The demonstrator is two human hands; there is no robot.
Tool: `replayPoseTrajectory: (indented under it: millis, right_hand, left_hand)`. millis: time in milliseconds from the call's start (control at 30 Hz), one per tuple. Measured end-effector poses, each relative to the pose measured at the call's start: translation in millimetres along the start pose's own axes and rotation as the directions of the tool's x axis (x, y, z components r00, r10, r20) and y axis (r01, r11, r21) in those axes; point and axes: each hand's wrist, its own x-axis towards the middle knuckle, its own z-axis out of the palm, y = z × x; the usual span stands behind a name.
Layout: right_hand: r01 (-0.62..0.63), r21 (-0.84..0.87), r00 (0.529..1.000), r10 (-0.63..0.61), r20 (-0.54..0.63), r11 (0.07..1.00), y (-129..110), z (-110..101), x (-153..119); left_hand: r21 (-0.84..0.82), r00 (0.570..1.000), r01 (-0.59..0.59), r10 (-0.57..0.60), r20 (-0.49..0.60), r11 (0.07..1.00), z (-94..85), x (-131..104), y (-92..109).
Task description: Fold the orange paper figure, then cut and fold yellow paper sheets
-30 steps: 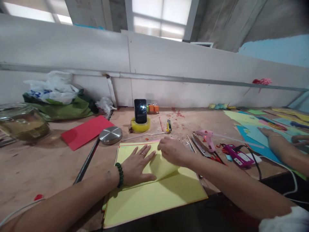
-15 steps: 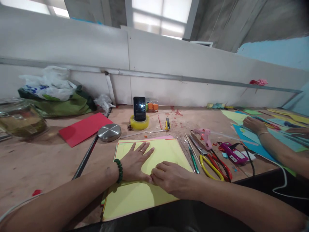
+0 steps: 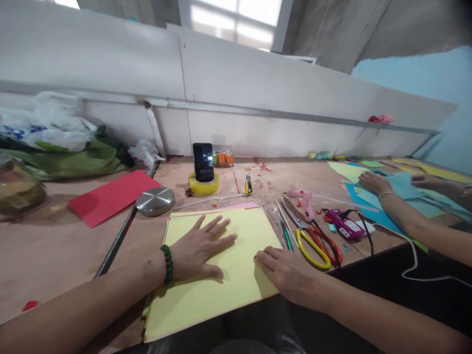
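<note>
My left hand lies flat on a stack of yellow paper, fingers spread, with a ring and a green bead bracelet at the wrist. A faint horizontal line runs across the top yellow sheet. At the right edge of the sheet, my right hand rests with its fingers curled together against the paper. Its thumb is hidden, and whatever may be inside the fingers does not show. Close to it on the right are a green pen-like tool and scissors with yellow and red handles.
A pink glue gun, purple power strip and cable lie right. Behind are a phone on a tape roll and a cutter knife. Red paper and a metal disc lie left. A co-worker's hands work at far right.
My right hand has slid right across the yellow sheet, away from my left thumb to the paper's edge. My left hand stays spread on the sheet. The view has shifted slightly right.
</note>
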Motion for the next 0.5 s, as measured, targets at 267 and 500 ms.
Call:
replayPoseTrajectory:
  millis: [267,500]
  right_hand:
    - [-0.023,0.028,0.997,0.024,-0.069,0.999,-3.2,1.6,-1.1]
    - [-0.032,0.063,0.999,0.03,0.018,0.998,-8.1,-15.9,23.5]
  left_hand:
    - [-0.058,0.969,-0.244,0.241,-0.052,0.968,0.8,-50.3,9.9]
    - [0.005,0.985,-0.064,0.064,-0.16,0.998,9.3,-91.4,28.7]
